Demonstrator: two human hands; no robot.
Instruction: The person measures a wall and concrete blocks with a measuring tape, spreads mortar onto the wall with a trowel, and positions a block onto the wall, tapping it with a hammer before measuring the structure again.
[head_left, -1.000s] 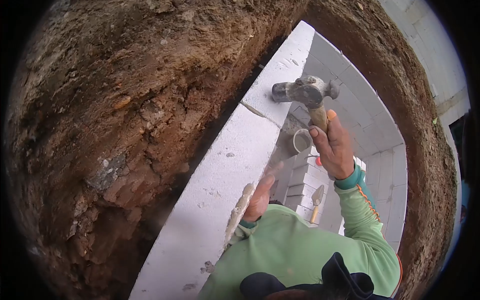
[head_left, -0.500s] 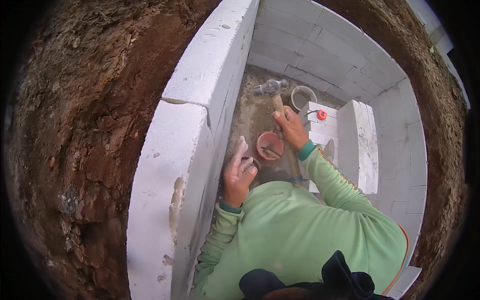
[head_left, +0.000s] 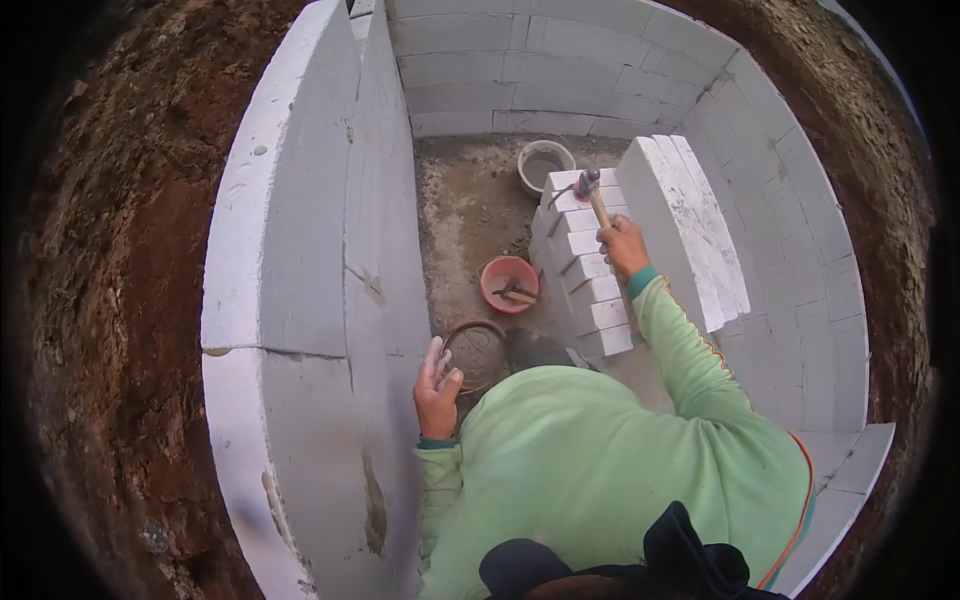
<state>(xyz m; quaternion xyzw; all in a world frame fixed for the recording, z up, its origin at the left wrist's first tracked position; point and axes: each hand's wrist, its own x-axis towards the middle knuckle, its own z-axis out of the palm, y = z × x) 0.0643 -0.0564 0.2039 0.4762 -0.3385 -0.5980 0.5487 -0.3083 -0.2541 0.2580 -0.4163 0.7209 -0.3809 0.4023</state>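
My right hand is closed around the wooden handle of a hammer. The metal hammer head is over the top of a stack of white blocks and covers most of a small red object with a dark strap; I cannot tell if it touches. My left hand holds nothing, its fingers raised and apart, beside the inner face of the left block wall. Just right of it, a round brown-rimmed container stands on the ground, partly hidden by my body.
A red bowl with tools inside sits on the dirt floor. Farther back is a whitish bucket. Larger white slabs lean beside the stack. Block walls surround me, with an earth bank outside on the left.
My right hand has carried the hammer rightward, from above the floor to over the block stack. My left hand is lower and further left in view. The camera view has shifted.
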